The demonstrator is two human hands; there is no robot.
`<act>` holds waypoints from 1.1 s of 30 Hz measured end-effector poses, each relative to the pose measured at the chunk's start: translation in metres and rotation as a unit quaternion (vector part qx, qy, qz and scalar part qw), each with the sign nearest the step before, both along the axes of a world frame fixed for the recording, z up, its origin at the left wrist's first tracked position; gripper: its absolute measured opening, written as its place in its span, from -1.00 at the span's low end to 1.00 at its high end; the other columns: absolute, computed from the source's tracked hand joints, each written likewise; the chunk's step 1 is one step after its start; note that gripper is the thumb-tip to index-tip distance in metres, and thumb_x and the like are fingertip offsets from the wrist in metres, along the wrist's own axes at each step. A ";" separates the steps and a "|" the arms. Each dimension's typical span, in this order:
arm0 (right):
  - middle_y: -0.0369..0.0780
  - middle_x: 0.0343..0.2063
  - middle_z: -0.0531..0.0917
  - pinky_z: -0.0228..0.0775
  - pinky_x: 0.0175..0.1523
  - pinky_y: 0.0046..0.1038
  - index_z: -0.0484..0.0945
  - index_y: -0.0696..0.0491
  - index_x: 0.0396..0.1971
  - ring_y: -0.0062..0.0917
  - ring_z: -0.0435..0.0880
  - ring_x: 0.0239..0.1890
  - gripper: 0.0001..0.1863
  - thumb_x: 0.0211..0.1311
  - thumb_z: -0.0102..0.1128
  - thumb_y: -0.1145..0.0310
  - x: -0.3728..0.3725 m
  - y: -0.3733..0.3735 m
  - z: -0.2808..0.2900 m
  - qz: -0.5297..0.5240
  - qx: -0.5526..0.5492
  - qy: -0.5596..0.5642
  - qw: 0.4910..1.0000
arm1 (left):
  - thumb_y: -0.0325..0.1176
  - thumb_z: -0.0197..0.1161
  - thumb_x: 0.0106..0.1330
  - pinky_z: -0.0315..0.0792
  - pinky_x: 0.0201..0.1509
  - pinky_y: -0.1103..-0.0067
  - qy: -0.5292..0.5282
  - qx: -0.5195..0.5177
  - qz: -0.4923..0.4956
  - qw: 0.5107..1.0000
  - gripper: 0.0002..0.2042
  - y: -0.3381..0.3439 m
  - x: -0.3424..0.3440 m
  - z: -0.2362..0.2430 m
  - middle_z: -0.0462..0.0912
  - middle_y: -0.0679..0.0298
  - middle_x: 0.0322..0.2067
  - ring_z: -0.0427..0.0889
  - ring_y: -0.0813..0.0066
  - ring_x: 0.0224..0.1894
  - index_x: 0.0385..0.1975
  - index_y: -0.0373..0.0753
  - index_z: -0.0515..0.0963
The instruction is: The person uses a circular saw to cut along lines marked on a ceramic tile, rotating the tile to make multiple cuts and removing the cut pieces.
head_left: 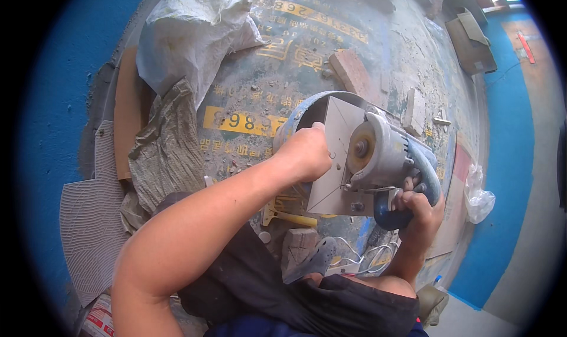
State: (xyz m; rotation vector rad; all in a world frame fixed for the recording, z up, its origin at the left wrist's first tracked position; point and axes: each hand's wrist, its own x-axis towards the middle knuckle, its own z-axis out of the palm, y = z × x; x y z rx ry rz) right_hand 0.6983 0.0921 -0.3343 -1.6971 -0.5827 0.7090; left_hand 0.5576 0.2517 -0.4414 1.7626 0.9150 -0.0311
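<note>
A light grey tile lies across the round rim of a bucket. My left hand is closed at the tile's left edge, thumb on top; the fingers underneath are partly hidden. To its right, a handheld tile saw with a grey guard and blue handle sits over the tile's right part. My right hand wraps round the saw's rear handle. The saw's round hub faces the left hand. Whether the blade touches the tile or turns, I cannot tell.
Beyond the bucket lies a brick. A yellow-handled scraper, a block and a white cord are near my legs. White sacking and ridged, mortar-combed sheets lie left. A clear plastic bag lies right.
</note>
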 end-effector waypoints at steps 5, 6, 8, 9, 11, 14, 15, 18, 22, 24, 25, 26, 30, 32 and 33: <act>-0.26 -0.50 0.45 0.32 -0.44 -0.59 0.42 0.43 0.11 -0.65 0.43 -0.58 -0.37 -0.09 0.06 0.51 -0.004 0.003 0.003 -0.012 -0.006 0.004 1.000 | -0.40 0.23 0.29 0.50 0.00 0.18 -0.011 0.006 0.004 1.000 -0.71 -0.001 0.000 -0.004 0.64 -0.26 -0.27 0.63 -0.20 -0.09 -0.15 -0.48 0.38; -0.26 -0.50 0.45 0.32 -0.44 -0.59 0.42 0.43 0.11 -0.65 0.43 -0.58 -0.36 -0.09 0.06 0.52 -0.003 0.003 0.002 -0.010 -0.005 0.006 1.000 | -0.41 0.23 0.28 0.50 0.00 0.18 -0.012 0.009 0.005 1.000 -0.72 -0.001 0.000 -0.005 0.63 -0.27 -0.27 0.63 -0.20 -0.09 -0.16 -0.48 0.38; -0.26 -0.50 0.45 0.32 -0.44 -0.59 0.43 0.43 0.10 -0.65 0.43 -0.58 -0.37 -0.09 0.06 0.51 -0.003 0.003 0.003 -0.007 -0.007 0.006 1.000 | -0.41 0.23 0.28 0.50 -0.01 0.18 -0.013 0.007 0.005 1.000 -0.72 -0.001 0.000 -0.005 0.63 -0.27 -0.28 0.63 -0.20 -0.09 -0.17 -0.48 0.38; -0.26 -0.50 0.45 0.33 -0.44 -0.59 0.43 0.43 0.10 -0.65 0.43 -0.58 -0.38 -0.09 0.06 0.51 -0.003 0.003 0.004 -0.006 -0.008 0.005 1.000 | -0.42 0.23 0.27 0.50 -0.01 0.18 -0.014 0.003 0.005 1.000 -0.73 -0.001 0.000 -0.004 0.63 -0.27 -0.28 0.63 -0.20 -0.09 -0.18 -0.48 0.38; -0.27 -0.50 0.46 0.33 -0.43 -0.60 0.44 0.42 0.08 -0.66 0.43 -0.58 -0.39 -0.09 0.06 0.51 -0.003 0.003 0.004 -0.009 -0.011 0.004 1.000 | -0.43 0.23 0.28 0.51 -0.04 0.19 -0.020 0.004 0.008 1.000 -0.74 -0.001 0.000 -0.005 0.63 -0.27 -0.29 0.64 -0.20 -0.10 -0.20 -0.49 0.38; -0.27 -0.50 0.46 0.34 -0.43 -0.60 0.45 0.41 0.04 -0.66 0.43 -0.58 -0.43 -0.09 0.07 0.51 -0.003 0.002 0.002 -0.008 -0.010 0.005 1.000 | -0.43 0.22 0.29 0.53 -0.11 0.19 -0.030 0.006 0.010 0.999 -0.76 -0.001 -0.001 -0.006 0.63 -0.27 -0.33 0.66 -0.17 -0.17 -0.22 -0.49 0.38; -0.27 -0.50 0.46 0.34 -0.43 -0.60 0.46 0.41 0.03 -0.66 0.43 -0.58 -0.44 -0.09 0.07 0.51 -0.003 0.002 0.002 -0.008 -0.010 0.005 1.000 | -0.44 0.21 0.29 0.54 -0.14 0.20 -0.030 -0.006 0.006 1.000 -0.76 0.000 -0.001 -0.005 0.63 -0.26 -0.34 0.67 -0.16 -0.20 -0.22 -0.49 0.38; -0.27 -0.50 0.46 0.35 -0.42 -0.58 0.47 0.39 -0.05 -0.65 0.45 -0.58 -0.49 -0.10 0.08 0.51 -0.001 0.001 0.003 -0.007 -0.020 0.003 1.000 | -0.44 0.20 0.30 0.55 -0.22 0.22 -0.029 -0.006 0.005 1.000 -0.77 0.000 0.000 -0.004 0.63 -0.24 -0.39 0.70 -0.13 -0.29 -0.23 -0.50 0.37; -0.22 -0.45 0.50 0.34 -0.44 -0.53 0.43 0.28 -0.21 -0.62 0.43 -0.58 -0.67 -0.06 0.13 0.52 -0.001 0.000 0.002 0.006 -0.018 0.011 1.000 | -0.44 0.19 0.31 0.56 -0.28 0.25 -0.031 -0.007 0.009 0.999 -0.78 0.000 -0.001 -0.007 0.63 -0.20 -0.46 0.71 -0.08 -0.37 -0.24 -0.50 0.37; -0.21 -0.45 0.50 0.35 -0.45 -0.52 0.43 0.28 -0.22 -0.62 0.43 -0.58 -0.67 -0.07 0.13 0.54 -0.001 -0.001 0.003 0.004 -0.014 0.017 1.000 | -0.45 0.18 0.31 0.57 -0.31 0.26 -0.035 -0.002 -0.015 0.999 -0.78 0.001 -0.001 -0.003 0.63 -0.18 -0.48 0.71 -0.05 -0.40 -0.24 -0.50 0.37; -0.21 -0.45 0.51 0.35 -0.44 -0.52 0.43 0.28 -0.22 -0.62 0.43 -0.58 -0.67 -0.07 0.13 0.54 0.001 -0.002 0.003 0.008 -0.018 0.017 1.000 | -0.45 0.18 0.32 0.57 -0.32 0.26 -0.038 0.000 -0.027 0.999 -0.79 0.001 -0.001 -0.001 0.63 -0.17 -0.49 0.71 -0.04 -0.42 -0.25 -0.50 0.37; -0.21 -0.45 0.51 0.36 -0.44 -0.52 0.43 0.27 -0.22 -0.61 0.43 -0.59 -0.68 -0.07 0.12 0.54 0.002 -0.002 0.002 0.013 -0.020 0.020 1.000 | -0.45 0.17 0.32 0.57 -0.32 0.26 -0.033 -0.003 -0.018 0.999 -0.79 0.001 0.000 -0.003 0.63 -0.16 -0.49 0.71 -0.02 -0.43 -0.25 -0.50 0.37; -0.28 -0.53 0.47 0.36 -0.43 -0.57 0.47 0.37 -0.08 -0.64 0.46 -0.60 -0.52 -0.12 0.07 0.53 -0.006 0.001 0.005 -0.014 -0.030 0.012 0.999 | -0.46 0.16 0.33 0.57 -0.35 0.28 -0.032 -0.008 -0.018 0.999 -0.80 0.001 0.000 -0.007 0.64 -0.13 -0.50 0.72 0.04 -0.46 -0.24 -0.50 0.37; -0.28 -0.53 0.47 0.36 -0.43 -0.58 0.48 0.37 -0.06 -0.65 0.46 -0.59 -0.49 -0.13 0.07 0.52 -0.006 0.001 0.005 -0.017 -0.037 0.009 0.999 | -0.46 0.15 0.33 0.58 -0.37 0.28 -0.035 -0.008 -0.020 0.999 -0.80 0.001 -0.001 -0.008 0.65 -0.12 -0.50 0.73 0.07 -0.47 -0.23 -0.50 0.37; -0.29 -0.53 0.48 0.36 -0.43 -0.59 0.48 0.37 -0.05 -0.65 0.46 -0.59 -0.48 -0.13 0.07 0.52 -0.007 0.001 0.005 -0.018 -0.040 0.008 0.999 | -0.46 0.15 0.33 0.58 -0.37 0.29 -0.033 -0.008 -0.014 0.999 -0.80 0.001 -0.001 -0.008 0.65 -0.12 -0.50 0.73 0.08 -0.47 -0.22 -0.50 0.37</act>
